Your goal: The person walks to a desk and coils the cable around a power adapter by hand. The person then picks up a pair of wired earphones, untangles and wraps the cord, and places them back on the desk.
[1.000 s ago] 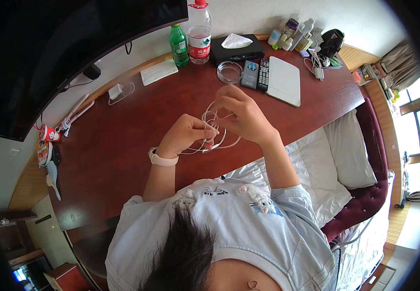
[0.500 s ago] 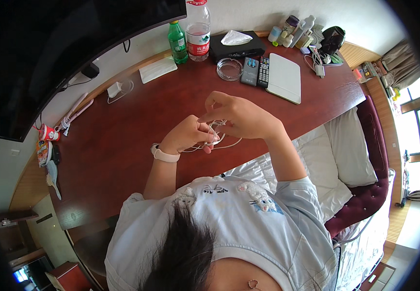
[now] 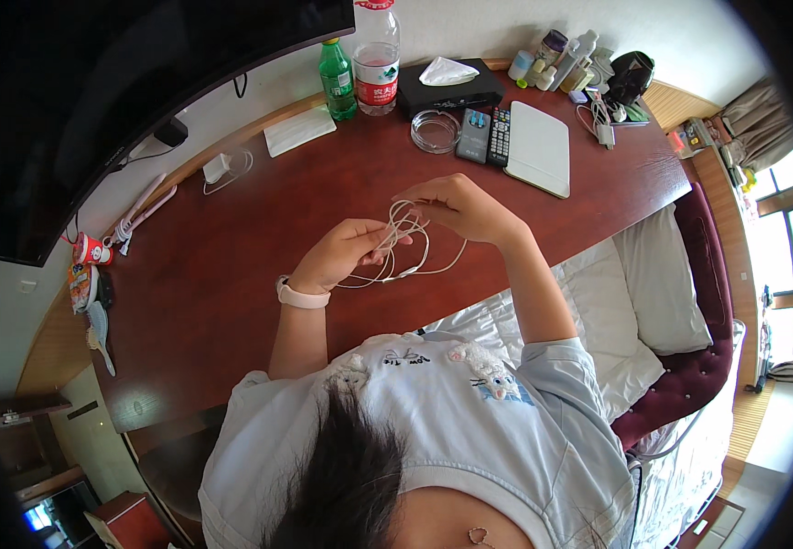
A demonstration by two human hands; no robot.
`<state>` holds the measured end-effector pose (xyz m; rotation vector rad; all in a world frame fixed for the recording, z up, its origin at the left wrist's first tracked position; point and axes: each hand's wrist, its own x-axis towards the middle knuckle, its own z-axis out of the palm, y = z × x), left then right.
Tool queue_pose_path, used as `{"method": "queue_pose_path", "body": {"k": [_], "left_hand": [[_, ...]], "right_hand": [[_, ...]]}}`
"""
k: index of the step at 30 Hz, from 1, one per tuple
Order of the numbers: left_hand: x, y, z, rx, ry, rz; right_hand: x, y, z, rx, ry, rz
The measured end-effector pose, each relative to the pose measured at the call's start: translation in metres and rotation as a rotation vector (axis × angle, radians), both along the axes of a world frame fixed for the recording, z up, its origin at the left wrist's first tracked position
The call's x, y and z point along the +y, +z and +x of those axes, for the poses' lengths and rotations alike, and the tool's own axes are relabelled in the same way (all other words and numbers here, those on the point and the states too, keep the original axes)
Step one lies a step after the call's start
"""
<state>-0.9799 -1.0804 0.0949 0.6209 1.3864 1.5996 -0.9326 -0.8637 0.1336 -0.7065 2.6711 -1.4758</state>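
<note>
A thin white cord (image 3: 426,247), which looks like an earphone cable with a small white piece along it, is gathered in loose loops between my hands above the table. My left hand (image 3: 334,258), with a pale band on its wrist, pinches the loops between thumb and fingers. On the other side, my right hand (image 3: 462,207) has its fingers bent over the top of the loops and grips them there. One long strand hangs in a wide curve below my right hand. The cord's ends cannot be made out.
The dark red wooden table (image 3: 222,320) carries a green bottle (image 3: 337,80), a large clear bottle (image 3: 376,69), a glass ashtray (image 3: 435,132), remotes (image 3: 499,137) and a white tablet-like slab (image 3: 538,149). A white charger (image 3: 217,167) and a hairbrush (image 3: 99,339) lie leftward. A black screen (image 3: 122,110) overhangs the far left.
My hands have drawn a little apart, the left one moving slightly left. The cord's loops have opened wider and show more clearly between them.
</note>
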Motion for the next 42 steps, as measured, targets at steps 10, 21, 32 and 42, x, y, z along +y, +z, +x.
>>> {"method": "queue_pose_path", "body": {"k": [10,21,32,42], "left_hand": [[-0.009,0.005,0.0,-0.026,-0.02,-0.006],[-0.02,0.007,-0.006,-0.087,0.002,-0.02],[-0.012,-0.001,-0.003,0.056,0.108,0.032],[-0.016,-0.002,0.0,0.172,0.05,-0.036]], "right_hand": [[-0.004,0.003,0.0,0.111,0.067,0.018],[0.001,0.005,0.008,0.016,-0.015,0.036],[-0.015,0.0,0.012,-0.149,-0.049,-0.102],[-0.001,0.006,0.011,-0.027,-0.041,0.096]]}}
